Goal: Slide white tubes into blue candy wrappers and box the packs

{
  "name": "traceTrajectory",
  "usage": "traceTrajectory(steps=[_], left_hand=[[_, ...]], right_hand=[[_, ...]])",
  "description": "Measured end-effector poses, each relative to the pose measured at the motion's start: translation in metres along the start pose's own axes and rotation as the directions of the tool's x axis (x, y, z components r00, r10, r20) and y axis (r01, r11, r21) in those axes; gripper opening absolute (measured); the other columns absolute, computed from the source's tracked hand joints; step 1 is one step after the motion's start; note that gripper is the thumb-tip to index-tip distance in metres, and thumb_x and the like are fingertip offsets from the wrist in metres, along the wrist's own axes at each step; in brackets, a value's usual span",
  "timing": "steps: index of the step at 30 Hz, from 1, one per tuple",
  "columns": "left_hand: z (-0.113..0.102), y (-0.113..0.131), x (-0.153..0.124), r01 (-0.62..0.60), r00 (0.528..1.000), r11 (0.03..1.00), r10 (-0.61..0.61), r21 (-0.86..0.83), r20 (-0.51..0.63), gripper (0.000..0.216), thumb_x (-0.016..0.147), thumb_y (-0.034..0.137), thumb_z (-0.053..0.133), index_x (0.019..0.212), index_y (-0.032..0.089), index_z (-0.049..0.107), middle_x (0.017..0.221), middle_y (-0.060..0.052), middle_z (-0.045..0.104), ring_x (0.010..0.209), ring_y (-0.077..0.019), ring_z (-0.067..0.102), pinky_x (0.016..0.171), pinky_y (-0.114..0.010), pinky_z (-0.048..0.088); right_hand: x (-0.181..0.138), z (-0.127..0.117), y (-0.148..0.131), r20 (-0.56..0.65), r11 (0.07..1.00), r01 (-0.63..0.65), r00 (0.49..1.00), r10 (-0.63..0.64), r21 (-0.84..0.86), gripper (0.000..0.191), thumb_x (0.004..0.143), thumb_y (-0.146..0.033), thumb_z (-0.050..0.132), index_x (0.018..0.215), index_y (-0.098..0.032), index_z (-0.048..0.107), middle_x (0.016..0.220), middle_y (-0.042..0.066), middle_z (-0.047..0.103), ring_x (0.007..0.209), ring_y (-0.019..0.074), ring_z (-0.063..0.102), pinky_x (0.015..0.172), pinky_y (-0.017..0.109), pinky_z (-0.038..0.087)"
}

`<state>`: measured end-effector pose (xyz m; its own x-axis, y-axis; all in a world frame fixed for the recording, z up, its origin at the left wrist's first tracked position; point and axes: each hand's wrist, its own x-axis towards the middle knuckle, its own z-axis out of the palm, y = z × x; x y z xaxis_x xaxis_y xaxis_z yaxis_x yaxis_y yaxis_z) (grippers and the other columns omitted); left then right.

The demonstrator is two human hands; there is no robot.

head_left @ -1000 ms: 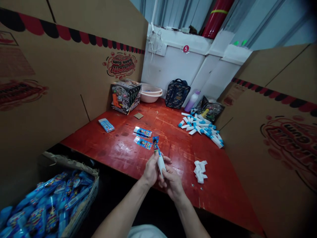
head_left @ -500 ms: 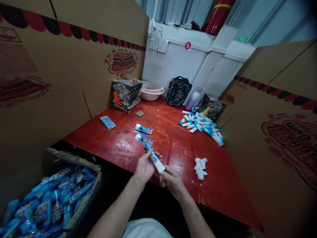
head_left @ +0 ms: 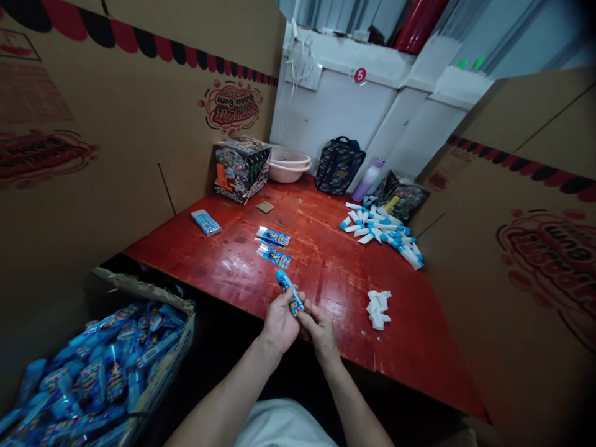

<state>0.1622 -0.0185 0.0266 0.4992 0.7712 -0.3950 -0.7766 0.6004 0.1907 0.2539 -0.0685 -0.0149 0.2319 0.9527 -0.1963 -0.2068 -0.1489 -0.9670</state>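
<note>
A small tube (head_left: 289, 292) with a blue cap and a colourful printed label is held between both my hands, above the table's front edge. My left hand (head_left: 280, 324) is closed around its side, thumb along the label. The fingers of my right hand (head_left: 320, 330) pinch the tube's near end, where the label lies. Just beyond, two spots of loose printed labels (head_left: 274, 256) lie on the red table, with clear strips at their left ends. Farther left is a stack of blue labels (head_left: 205, 222).
Plain white tubes with blue caps (head_left: 372, 228) are heaped at the right, near crumpled tissue (head_left: 379, 309). A box of labelled tubes (head_left: 93, 379) stands lower left. Behind are a display box (head_left: 242, 171), basins (head_left: 288, 167), a bag (head_left: 339, 166) and a bottle (head_left: 369, 180). Cardboard walls flank the table.
The tube has been turned in my hands: its white end showed before, and now the printed label covers what shows. My right hand has come closer to my left. The view has shifted slightly.
</note>
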Motion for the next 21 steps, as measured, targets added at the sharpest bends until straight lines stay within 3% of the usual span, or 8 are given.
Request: traceTrajectory(steps=[3,6,9,11,14,16,19,21], left_hand=[[-0.003,0.004,0.001,-0.055,0.998,0.998,0.055,0.011,-0.035,0.012,0.084,0.010,0.049,0.077,0.013,0.058,0.065,-0.005,0.060,0.057,-0.0134,0.058,0.062,-0.027,0.050],[-0.007,0.012,0.003,-0.103,0.992,0.995,0.104,0.011,-0.070,0.009,0.080,0.007,0.052,0.078,0.013,0.058,0.065,-0.004,0.061,0.059,-0.0125,0.059,0.063,-0.026,0.051],[-0.016,0.029,0.001,-0.163,0.980,0.986,0.165,0.024,-0.113,0.013,0.076,0.003,0.053,0.079,0.014,0.058,0.068,-0.004,0.063,0.063,-0.0132,0.062,0.066,-0.026,0.053],[-0.027,0.046,-0.003,-0.217,0.969,0.975,0.222,0.058,-0.112,0.018,0.071,-0.001,0.054,0.079,0.015,0.058,0.071,-0.005,0.065,0.068,-0.0161,0.065,0.070,-0.030,0.054],[-0.046,0.079,-0.020,-0.320,0.934,0.937,0.337,0.142,-0.116,0.024,0.065,-0.002,0.056,0.081,0.016,0.057,0.076,-0.006,0.068,0.075,-0.0222,0.067,0.075,-0.040,0.055],[-0.058,0.104,-0.038,-0.410,0.881,0.888,0.445,0.210,-0.159,0.028,0.063,0.000,0.058,0.084,0.018,0.057,0.079,-0.005,0.069,0.079,-0.0242,0.068,0.078,-0.044,0.054],[-0.079,0.143,-0.067,-0.549,0.744,0.759,0.635,0.351,-0.209,0.032,0.062,0.008,0.065,0.090,0.021,0.057,0.081,-0.003,0.070,0.081,-0.0247,0.067,0.079,-0.045,0.052],[-0.099,0.170,-0.085,-0.598,0.614,0.644,0.751,0.477,-0.243,0.030,0.062,0.017,0.069,0.089,0.021,0.056,0.080,-0.001,0.068,0.080,-0.0243,0.066,0.080,-0.045,0.051]], right_hand=[[0.002,0.008,0.000,-0.021,0.996,0.042,0.999,-0.044,-0.075,0.035,0.071,-0.046,0.070,0.091,-0.017,0.070,0.074,0.000,0.066,0.062,0.0156,0.061,0.056,0.024,0.047],[0.005,0.018,0.000,0.005,0.965,0.129,0.991,-0.131,-0.228,0.036,0.077,-0.045,0.065,0.100,-0.018,0.070,0.086,0.002,0.070,0.079,0.0203,0.064,0.068,0.028,0.050],[0.012,0.028,-0.002,0.093,0.908,0.204,0.979,-0.182,-0.367,0.035,0.084,-0.043,0.056,0.104,-0.018,0.069,0.082,0.002,0.070,0.076,0.0187,0.063,0.069,0.027,0.049],[0.022,0.034,-0.006,0.155,0.836,0.256,0.966,-0.206,-0.485,0.032,0.087,-0.042,0.051,0.091,-0.017,0.071,0.070,0.000,0.066,0.066,0.0160,0.059,0.062,0.025,0.046],[0.047,0.041,-0.014,0.224,0.611,0.375,0.924,-0.310,-0.697,0.028,0.089,-0.035,0.048,0.078,-0.017,0.066,0.069,0.001,0.060,0.065,0.0147,0.055,0.063,0.024,0.042],[0.070,0.043,-0.020,0.266,0.397,0.415,0.887,-0.377,-0.819,0.021,0.090,-0.028,0.046,0.090,-0.017,0.065,0.084,0.004,0.060,0.077,0.0165,0.056,0.071,0.026,0.041],[0.103,0.045,-0.023,0.291,0.084,0.346,0.879,-0.377,-0.934,0.022,0.088,-0.023,0.048,0.105,-0.019,0.061,0.098,0.009,0.058,0.090,0.0207,0.052,0.076,0.029,0.038],[0.118,0.044,-0.021,0.300,-0.056,0.301,0.883,-0.360,-0.952,0.019,0.090,-0.023,0.048,0.102,-0.020,0.061,0.099,0.009,0.058,0.091,0.0222,0.050,0.075,0.030,0.035]])
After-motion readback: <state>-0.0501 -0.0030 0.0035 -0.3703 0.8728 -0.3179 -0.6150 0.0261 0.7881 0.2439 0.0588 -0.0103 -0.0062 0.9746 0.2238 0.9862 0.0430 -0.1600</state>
